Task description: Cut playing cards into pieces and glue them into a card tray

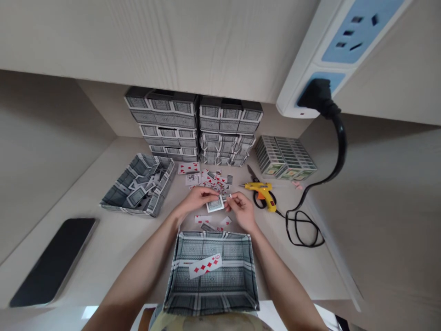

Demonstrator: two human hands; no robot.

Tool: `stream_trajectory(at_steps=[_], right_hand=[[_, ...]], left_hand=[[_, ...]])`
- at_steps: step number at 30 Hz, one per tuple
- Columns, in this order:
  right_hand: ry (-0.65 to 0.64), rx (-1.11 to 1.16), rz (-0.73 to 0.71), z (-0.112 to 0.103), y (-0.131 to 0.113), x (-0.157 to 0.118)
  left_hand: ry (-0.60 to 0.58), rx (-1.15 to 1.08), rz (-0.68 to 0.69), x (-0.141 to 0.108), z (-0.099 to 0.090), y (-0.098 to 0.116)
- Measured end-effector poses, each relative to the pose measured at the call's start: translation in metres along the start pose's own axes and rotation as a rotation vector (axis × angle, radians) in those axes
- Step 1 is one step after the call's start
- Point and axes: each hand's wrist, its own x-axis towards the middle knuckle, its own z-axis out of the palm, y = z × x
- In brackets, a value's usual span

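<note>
My left hand [200, 197] is closed on a playing card [215, 204] that shows its patterned back. The fingers of my right hand [240, 208] pinch at the same card's right end, where a small folded or separate piece shows; which of the two I cannot tell. Loose cards and card pieces [215, 180] lie just beyond my fingers. More cut pieces [206, 226] are scattered on the near side. Between my forearms sits an open box made of playing cards [211, 250], with a cut piece of a diamonds card [206, 266] inside it.
Card-built boxes [172, 122] are stacked at the back. A card tray [138, 204] holding pieces stands left, with a black phone [53, 262] nearer. To the right are a yellow glue gun [260, 189], scissors [263, 202], card packs [284, 158] and a looped cable [305, 230]. A power strip [312, 82] hangs above.
</note>
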Motion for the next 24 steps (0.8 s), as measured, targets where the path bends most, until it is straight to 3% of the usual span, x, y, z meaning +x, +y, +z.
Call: stream_trajectory(at_steps=[15, 20, 24], right_hand=[[0.013, -0.079, -0.026, 0.003, 0.0082, -0.0051], [-0.015, -0.128, -0.04, 0.0018, 0.0047, -0.0048], [-0.021, -0.302, -0.096, -0.0037, 0.0005, -0.0015]], left_hand=[[-0.091, 0.015, -0.078, 0.0032, 0.0029, 0.0026], [-0.054, 0.077, -0.05, 0.0004, 0.005, 0.005], [-0.021, 0.143, -0.001, -0.0013, 0.0071, 0.0058]])
